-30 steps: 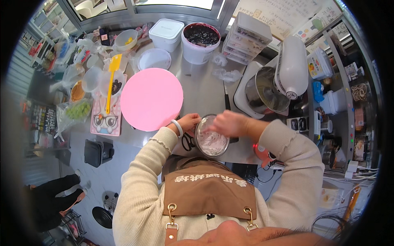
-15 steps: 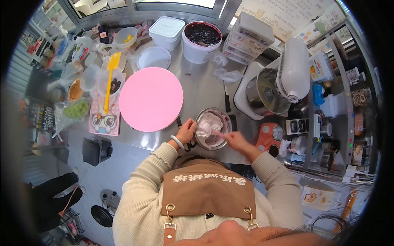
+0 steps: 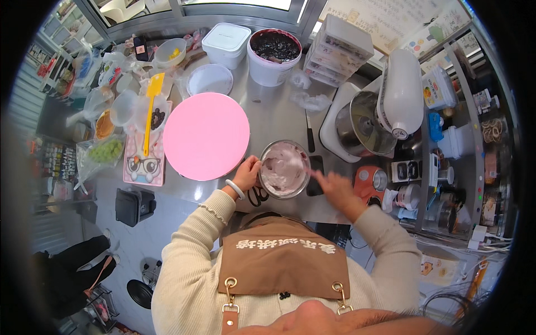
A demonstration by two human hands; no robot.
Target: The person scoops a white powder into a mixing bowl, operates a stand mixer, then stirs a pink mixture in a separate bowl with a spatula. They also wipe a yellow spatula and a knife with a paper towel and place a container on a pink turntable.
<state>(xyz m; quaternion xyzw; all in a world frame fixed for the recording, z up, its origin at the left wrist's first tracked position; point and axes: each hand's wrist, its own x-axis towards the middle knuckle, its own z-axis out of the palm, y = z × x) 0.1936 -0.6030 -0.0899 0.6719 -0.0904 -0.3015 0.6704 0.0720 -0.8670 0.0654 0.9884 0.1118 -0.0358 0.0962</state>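
Note:
A metal bowl [image 3: 286, 197] holding pale pink cream [image 3: 282, 172] stands near the counter's front edge. At its left rim, my left hand [image 3: 245, 174] is closed on the bowl, a white band round the wrist. My right hand [image 3: 336, 192] is at the bowl's right, closed on the pink handle of a spatula [image 3: 314, 171]. The spatula reaches over the right rim into the cream; motion blurs it, and its blade cannot be made out. Black looped handles [image 3: 257, 196], like those of scissors, lie below my left hand. A dark flat slab [image 3: 316, 184] lies just right of the bowl.
A round pink board [image 3: 206, 137] lies left of the bowl. Behind it are a tub of dark filling [image 3: 274, 47] and a lidded white tub [image 3: 226, 43]. A knife [image 3: 310, 137] and stand mixer [image 3: 363, 123] are on the right. A yellow spatula [image 3: 149, 120] lies farther left.
The bowl has shifted slightly left and back, with my left hand moving along. My right hand has moved right, drawing the spatula toward the bowl's right rim.

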